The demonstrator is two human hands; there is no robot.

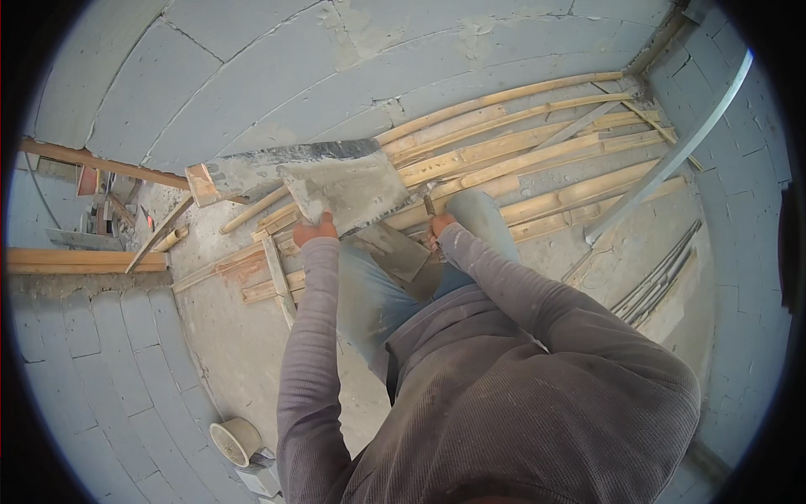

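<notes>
My left hand (316,229) is closed on the near left corner of a grey, cement-crusted board (348,186), which is tilted in front of my knees. Behind that board, a longer cement-smeared panel (252,175) with a dark upper edge lies along the wall. My right hand (440,228) grips a short-handled tool (429,202) beside the board's right end. Its head is small and hard to make out, so I cannot tell its exact kind. Between my legs another flat grey-brown board (395,252) shows.
Long wooden poles and planks (520,147) lie along the block wall (252,76). A metal straightedge (672,160) leans at the right, near a bundle of thin rods (659,277). A bucket (236,442) stands at lower left; a timber beam (84,260) crosses the opening at left.
</notes>
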